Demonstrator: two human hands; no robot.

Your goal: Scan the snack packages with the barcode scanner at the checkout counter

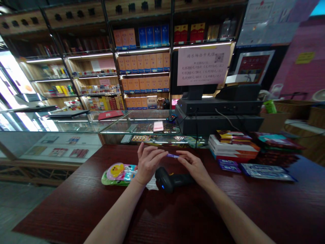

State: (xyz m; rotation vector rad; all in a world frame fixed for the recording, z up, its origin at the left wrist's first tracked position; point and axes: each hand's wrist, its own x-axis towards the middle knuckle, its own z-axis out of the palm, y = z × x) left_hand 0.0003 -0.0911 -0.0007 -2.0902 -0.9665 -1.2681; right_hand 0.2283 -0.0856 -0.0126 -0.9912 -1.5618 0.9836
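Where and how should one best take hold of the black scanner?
Probably by its handle, coming from the right with the right hand, once free of the purple packet: the scanner lies with its bulky head leftward, slimmer handle toward the right.

Worn on the head, looking forward and down from the near side of the dark counter (76,203); close behind the left hand (149,163) and right hand (194,166), taking in the near left corner, facing the far edge and the shelves (143,52) well beyond.
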